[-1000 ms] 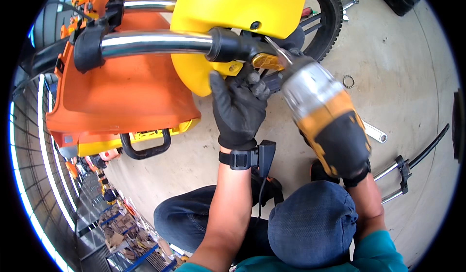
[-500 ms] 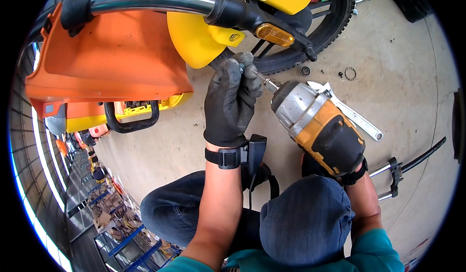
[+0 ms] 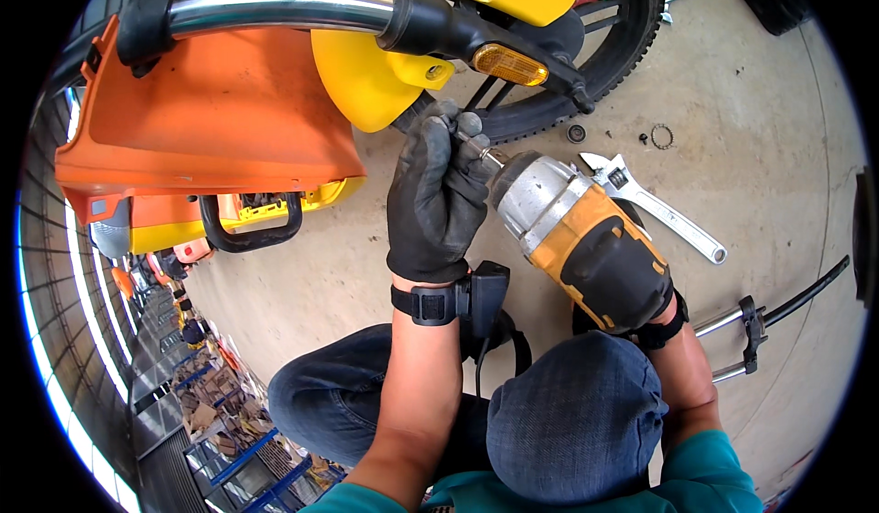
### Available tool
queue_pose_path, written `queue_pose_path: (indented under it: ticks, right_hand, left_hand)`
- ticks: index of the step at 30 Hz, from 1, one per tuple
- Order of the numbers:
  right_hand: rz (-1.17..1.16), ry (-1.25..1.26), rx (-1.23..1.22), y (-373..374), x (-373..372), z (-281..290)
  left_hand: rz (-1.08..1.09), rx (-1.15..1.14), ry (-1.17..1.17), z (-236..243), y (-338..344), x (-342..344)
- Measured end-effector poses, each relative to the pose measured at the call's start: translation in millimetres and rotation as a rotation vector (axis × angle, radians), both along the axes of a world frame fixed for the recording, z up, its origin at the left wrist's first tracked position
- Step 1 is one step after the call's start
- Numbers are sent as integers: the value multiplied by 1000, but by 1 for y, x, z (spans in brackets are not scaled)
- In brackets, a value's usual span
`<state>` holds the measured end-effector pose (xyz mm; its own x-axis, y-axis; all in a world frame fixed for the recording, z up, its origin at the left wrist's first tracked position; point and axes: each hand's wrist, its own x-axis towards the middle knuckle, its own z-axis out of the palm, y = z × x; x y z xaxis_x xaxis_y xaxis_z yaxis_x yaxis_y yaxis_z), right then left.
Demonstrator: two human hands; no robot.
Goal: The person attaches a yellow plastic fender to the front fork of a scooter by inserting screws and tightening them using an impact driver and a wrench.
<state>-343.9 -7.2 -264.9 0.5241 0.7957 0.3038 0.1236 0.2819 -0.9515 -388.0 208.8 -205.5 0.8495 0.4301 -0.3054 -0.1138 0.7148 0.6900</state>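
Observation:
My left hand (image 3: 430,206), in a dark grey glove, pinches a small metal bolt (image 3: 450,123) at its fingertips. Its head side faces the bit (image 3: 493,157) of a yellow and black impact driver (image 3: 554,206). The bit's tip reaches in among the gloved fingers; whether it is seated on the bolt cannot be made out. My right hand (image 3: 669,299) grips the driver from behind, mostly covered by its body. Just beyond my left fingertips are a yellow fender (image 3: 362,83) and a black spoked wheel (image 3: 526,121).
An orange body panel (image 3: 215,119) and a chrome fork tube (image 3: 279,7) with an amber reflector (image 3: 510,64) stand ahead. On the concrete floor lie an adjustable wrench (image 3: 673,216), a small bearing (image 3: 575,133), a toothed ring (image 3: 661,136) and a fork assembly (image 3: 751,330).
The driver has moved left and slightly forward, bringing its bit in among my left fingers. More of the adjustable wrench shows now. My left hand stays nearly in place, still pinching the bolt.

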Motion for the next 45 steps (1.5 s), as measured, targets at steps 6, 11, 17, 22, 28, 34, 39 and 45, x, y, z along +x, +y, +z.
queue_pose_path:
  ticks: [6,11,17,22,28,34,39,45]
  right_hand:
    - [-41,562,-92,6,-5,14]
    - [-12,592,-66,6,-8,14]
    - [-66,290,-135,8,-5,18]
    - [-77,172,-141,9,-5,20]
    - [59,-7,89,-3,0,-4]
    - [47,136,-12,-3,6,2]
    - [-62,272,-136,5,-6,4]
    - [-244,-362,-209,21,-16,-8]
  left_hand:
    - [-62,-62,-37,-3,0,-1]
    - [-113,-182,-116,-3,1,1]
    - [-64,-192,-81,-1,-1,-4]
    - [-27,-199,-70,-1,-7,-3]
    - [-62,-66,93,6,8,-8]
    - [-127,86,172,20,10,-1]
    - [-122,84,126,14,10,3]
    - [-81,-120,-29,9,2,11]
